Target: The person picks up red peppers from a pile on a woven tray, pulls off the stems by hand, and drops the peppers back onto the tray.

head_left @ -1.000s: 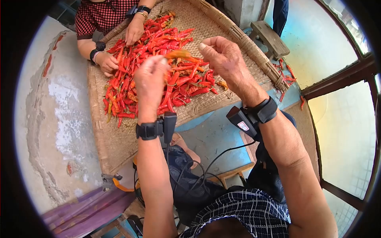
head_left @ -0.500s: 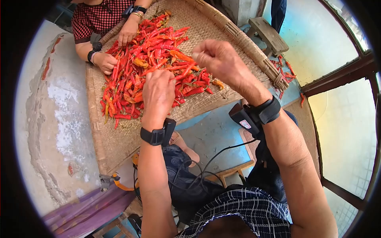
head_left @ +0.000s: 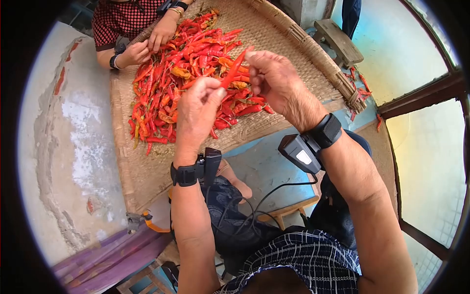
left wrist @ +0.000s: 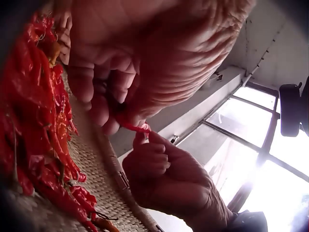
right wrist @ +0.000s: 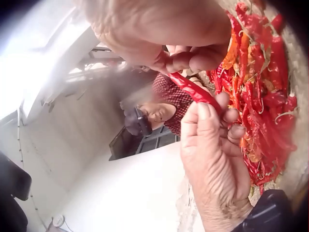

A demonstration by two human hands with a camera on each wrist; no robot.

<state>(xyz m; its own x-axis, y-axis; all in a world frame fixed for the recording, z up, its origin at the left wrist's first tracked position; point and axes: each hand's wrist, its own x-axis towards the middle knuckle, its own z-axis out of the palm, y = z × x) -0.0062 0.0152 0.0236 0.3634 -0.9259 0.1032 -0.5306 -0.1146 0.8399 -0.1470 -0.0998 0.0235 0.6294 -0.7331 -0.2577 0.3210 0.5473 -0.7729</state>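
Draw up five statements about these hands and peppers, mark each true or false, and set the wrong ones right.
1. The left hand and the right hand hold the same red pepper. True.
2. The peppers are heaped in a plastic bucket. False: the pepper heap lies on a woven tray.
3. The heaped peppers are mostly green. False: mostly red, some orange.
4. Across the heap shows a red-and-black patterned shirt. True.
5. The wooden bench stands on the tray. False: the wooden bench stands beyond its edge.
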